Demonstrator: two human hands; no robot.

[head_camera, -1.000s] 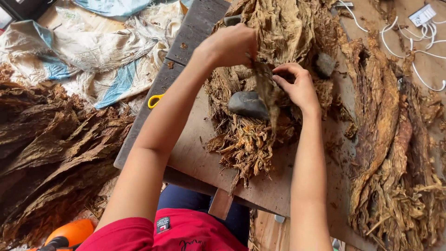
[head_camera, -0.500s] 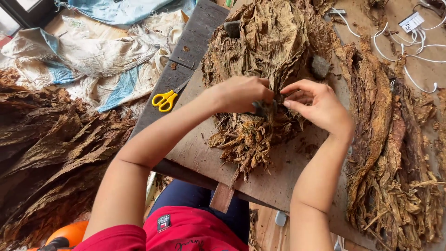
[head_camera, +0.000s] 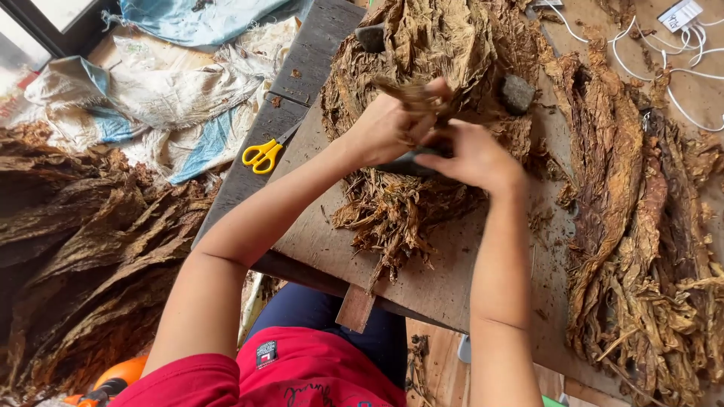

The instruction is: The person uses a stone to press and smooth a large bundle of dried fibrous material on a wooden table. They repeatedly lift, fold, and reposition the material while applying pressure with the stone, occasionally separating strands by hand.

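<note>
Grey stone half-hidden beneath hands

There is a single view, from a camera worn on the person's head. It looks steeply down, almost straight along the forearms, onto a wooden board across the lap. It sits close: the arms fill the middle of the frame, and the red shirt cuts the bottom edge. The board runs at a slant, from upper left to lower right. At the far left the floor shows, and the top right corner takes in white cables.
</note>
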